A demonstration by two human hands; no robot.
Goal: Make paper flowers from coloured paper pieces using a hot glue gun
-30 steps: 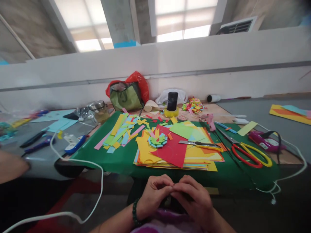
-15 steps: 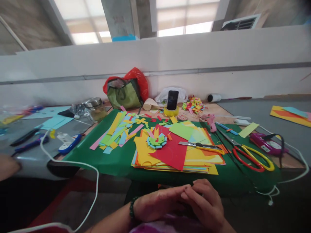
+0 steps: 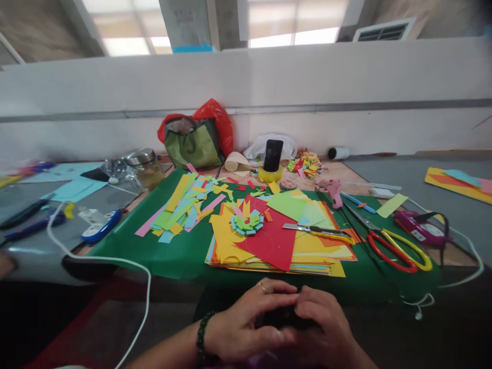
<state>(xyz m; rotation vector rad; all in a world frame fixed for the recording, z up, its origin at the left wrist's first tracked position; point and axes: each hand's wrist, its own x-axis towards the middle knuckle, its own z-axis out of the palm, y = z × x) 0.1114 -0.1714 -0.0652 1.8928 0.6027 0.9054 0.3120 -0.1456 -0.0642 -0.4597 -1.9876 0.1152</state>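
My left hand point(image 3: 246, 320), with a dark beaded bracelet point(image 3: 203, 333) and a ring, is in front of the table edge, fingers stretched and thumb apart. Its fingertips meet those of my right hand point(image 3: 326, 318), whose fingers are loosely bent; the lower part of that hand is blurred. Nothing shows in either hand. Beyond them lies a stack of coloured paper point(image 3: 269, 266) topped by a red sheet point(image 3: 271, 243). On it rest a fringed paper flower point(image 3: 247, 222) in green, blue and yellow, and a yellow cutter knife point(image 3: 319, 231) with its blade out.
Scissors point(image 3: 400, 248), a pink glue gun point(image 3: 334, 192) and a purple device point(image 3: 421, 229) are on the right. Paper strips point(image 3: 184, 205) lie left on the green sheet point(image 3: 126, 246). A white cable point(image 3: 146, 287) hangs over the left edge. A phone point(image 3: 272, 155) stands behind.
My hands have turned from palms facing with fingers touching to backs upward, with a dark gap between them. The view has shifted slightly. The tabletop things look unmoved.
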